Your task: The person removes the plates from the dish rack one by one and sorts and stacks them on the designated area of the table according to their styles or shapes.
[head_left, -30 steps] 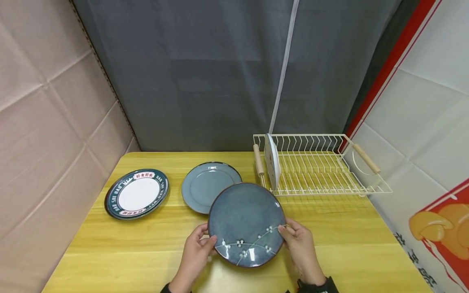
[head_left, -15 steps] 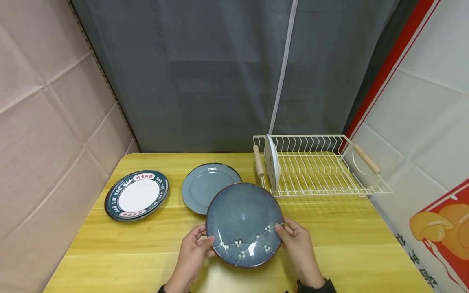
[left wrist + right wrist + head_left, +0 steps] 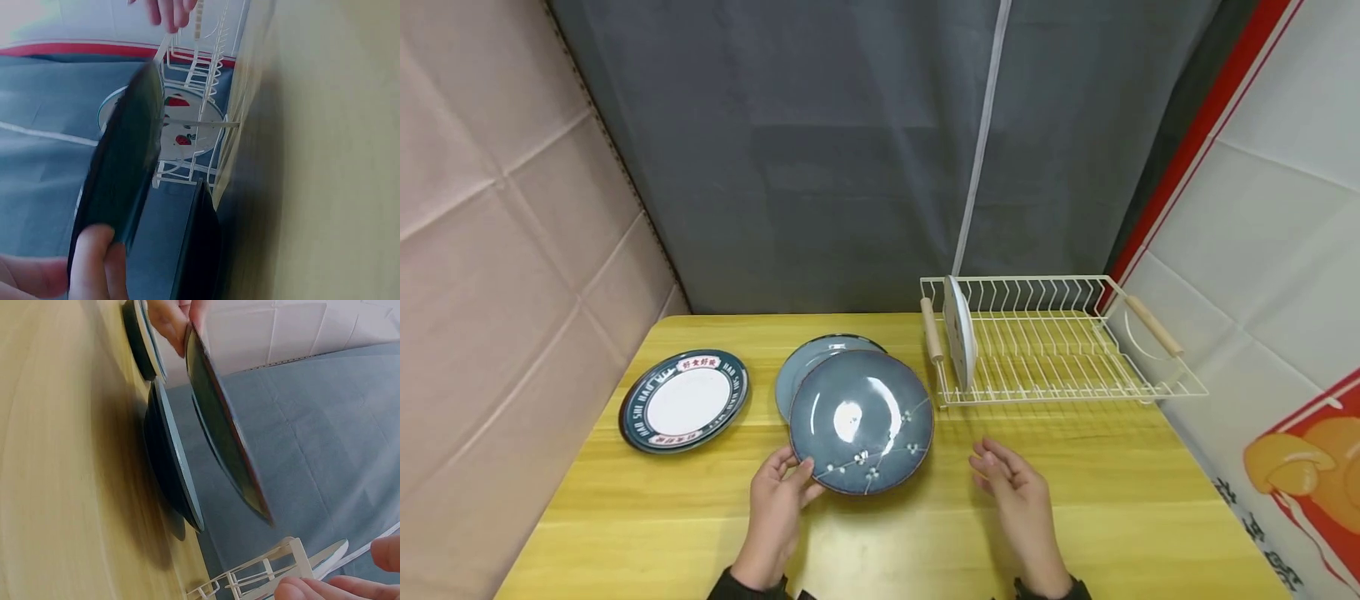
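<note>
My left hand (image 3: 777, 504) pinches the lower left rim of a blue-grey plate (image 3: 850, 400) with a white blossom design, thumb on top and fingers beneath. The plate is held tilted above the table, as the left wrist view shows its dark underside (image 3: 122, 156). It overlaps a plain blue-grey plate (image 3: 793, 371) lying on the table behind it. Apart from the held plate, to its right, my right hand (image 3: 1018, 508) hovers with loosely bent fingers and nothing in them.
A cream wire dish rack (image 3: 1060, 400) with wooden handles stands at the back right. One strawberry-patterned white plate (image 3: 181, 134) stands upright in its left end. At the left lie stacked green-rimmed plates (image 3: 737, 392) with lettering. A grey curtain (image 3: 820, 167) hangs behind the table.
My right hand has let go of the blossom plate and drawn slightly away to the right. My left hand has carried the plate left and up, over more of the plain plate.
</note>
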A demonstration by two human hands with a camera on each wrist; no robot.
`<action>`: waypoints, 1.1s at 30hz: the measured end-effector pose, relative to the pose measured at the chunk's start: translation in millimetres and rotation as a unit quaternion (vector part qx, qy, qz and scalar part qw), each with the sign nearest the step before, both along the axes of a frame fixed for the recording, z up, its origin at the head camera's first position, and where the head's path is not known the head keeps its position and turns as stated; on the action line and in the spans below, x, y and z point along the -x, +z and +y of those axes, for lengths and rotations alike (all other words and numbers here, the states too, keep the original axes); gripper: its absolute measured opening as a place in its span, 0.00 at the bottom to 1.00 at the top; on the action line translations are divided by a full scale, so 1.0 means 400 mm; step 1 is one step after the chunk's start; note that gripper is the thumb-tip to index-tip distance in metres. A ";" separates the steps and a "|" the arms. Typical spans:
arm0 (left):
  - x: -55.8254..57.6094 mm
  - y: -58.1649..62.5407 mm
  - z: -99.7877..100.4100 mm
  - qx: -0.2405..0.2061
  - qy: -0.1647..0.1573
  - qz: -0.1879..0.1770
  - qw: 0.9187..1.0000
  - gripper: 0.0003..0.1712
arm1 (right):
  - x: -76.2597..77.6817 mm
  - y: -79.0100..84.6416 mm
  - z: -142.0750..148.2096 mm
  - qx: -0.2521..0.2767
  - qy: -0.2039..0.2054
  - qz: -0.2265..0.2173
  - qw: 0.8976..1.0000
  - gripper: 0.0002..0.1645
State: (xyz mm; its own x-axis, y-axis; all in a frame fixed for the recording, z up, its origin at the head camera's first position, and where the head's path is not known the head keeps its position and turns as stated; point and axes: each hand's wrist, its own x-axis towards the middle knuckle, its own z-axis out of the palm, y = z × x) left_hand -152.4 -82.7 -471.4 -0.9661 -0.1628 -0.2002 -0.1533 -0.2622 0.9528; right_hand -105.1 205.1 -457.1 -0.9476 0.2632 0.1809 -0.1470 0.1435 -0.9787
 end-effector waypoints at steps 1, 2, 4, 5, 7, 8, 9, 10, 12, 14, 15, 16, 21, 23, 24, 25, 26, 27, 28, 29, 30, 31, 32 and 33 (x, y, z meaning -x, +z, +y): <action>0.008 -0.001 -0.002 -0.006 0.007 0.002 1.000 0.21 | 0.000 -0.001 0.001 0.000 0.001 0.000 1.000 0.22; 0.016 0.000 -0.005 -0.014 0.012 0.004 1.000 0.21 | 0.000 -0.003 0.002 -0.001 0.002 0.000 1.000 0.22; 0.032 0.001 -0.011 -0.026 0.019 0.010 0.999 0.21 | -0.001 -0.007 0.004 -0.001 0.003 -0.002 1.000 0.22; 0.040 0.001 -0.014 -0.033 0.022 0.012 0.999 0.22 | -0.001 -0.009 0.004 -0.003 0.004 -0.002 1.000 0.22; 0.056 0.001 -0.021 -0.040 0.026 0.012 0.999 0.22 | -0.002 -0.013 0.005 -0.003 0.003 -0.001 1.000 0.22; 0.064 0.001 -0.023 -0.042 0.028 0.012 0.999 0.22 | -0.001 -0.014 0.006 -0.005 0.004 0.002 1.000 0.22; 0.071 0.001 -0.024 -0.044 0.029 0.012 0.999 0.22 | -0.001 -0.015 0.006 -0.003 0.004 0.002 1.000 0.22; 0.079 0.001 -0.025 -0.046 0.031 0.012 0.998 0.23 | -0.001 -0.016 0.007 -0.003 0.004 0.004 1.000 0.22; 0.093 0.000 -0.025 -0.047 0.033 0.012 0.998 0.23 | 0.001 -0.018 0.007 0.000 0.002 0.005 1.000 0.22; 0.107 0.000 -0.023 -0.051 0.035 0.012 0.998 0.24 | 0.003 -0.020 0.008 0.004 0.000 0.005 1.000 0.22; 0.113 -0.001 -0.022 -0.054 0.037 0.012 0.998 0.23 | 0.004 -0.020 0.009 0.006 -0.001 0.005 1.000 0.22; 0.119 -0.003 -0.021 -0.057 0.039 0.011 0.998 0.23 | 0.005 -0.021 0.009 0.006 -0.001 0.005 1.000 0.22; 0.140 -0.010 -0.018 -0.068 0.052 0.009 0.996 0.22 | 0.009 -0.024 0.012 0.006 -0.002 0.004 1.000 0.23; 0.146 -0.014 -0.017 -0.072 0.056 0.010 0.996 0.22 | 0.008 -0.026 0.012 0.004 -0.002 0.005 1.000 0.23; 0.149 -0.017 -0.016 -0.073 0.057 0.010 0.996 0.22 | 0.008 -0.027 0.013 0.004 -0.002 0.005 1.000 0.23; 0.152 -0.020 -0.016 -0.075 0.059 0.009 0.995 0.22 | 0.007 -0.029 0.013 0.005 -0.001 0.005 1.000 0.23; 0.154 -0.021 -0.014 -0.076 0.059 0.009 0.995 0.22 | 0.007 -0.030 0.013 0.005 0.000 0.005 1.000 0.23; 0.156 -0.023 -0.013 -0.077 0.060 0.008 0.995 0.22 | 0.007 -0.032 0.014 0.005 0.001 0.006 1.000 0.23; 0.158 -0.025 -0.013 -0.078 0.061 0.010 0.995 0.23 | 0.006 -0.033 0.014 0.005 0.002 0.007 1.000 0.23; 0.159 -0.026 -0.012 -0.076 0.061 0.007 0.995 0.23 | 0.007 -0.034 0.014 0.006 0.002 0.007 1.000 0.23; 0.160 -0.027 -0.012 -0.074 0.060 0.007 0.995 0.24 | 0.007 -0.036 0.015 0.007 0.003 0.007 1.000 0.22; 0.160 -0.028 -0.011 -0.071 0.060 0.004 0.996 0.24 | 0.007 -0.037 0.015 0.007 0.003 0.006 1.000 0.23; 0.160 -0.029 -0.011 -0.066 0.059 0.003 0.996 0.25 | 0.006 -0.038 0.016 0.008 0.002 0.004 1.000 0.23; 0.160 -0.030 -0.011 -0.062 0.059 0.000 0.996 0.25 | 0.006 -0.039 0.016 0.010 0.002 0.000 1.000 0.23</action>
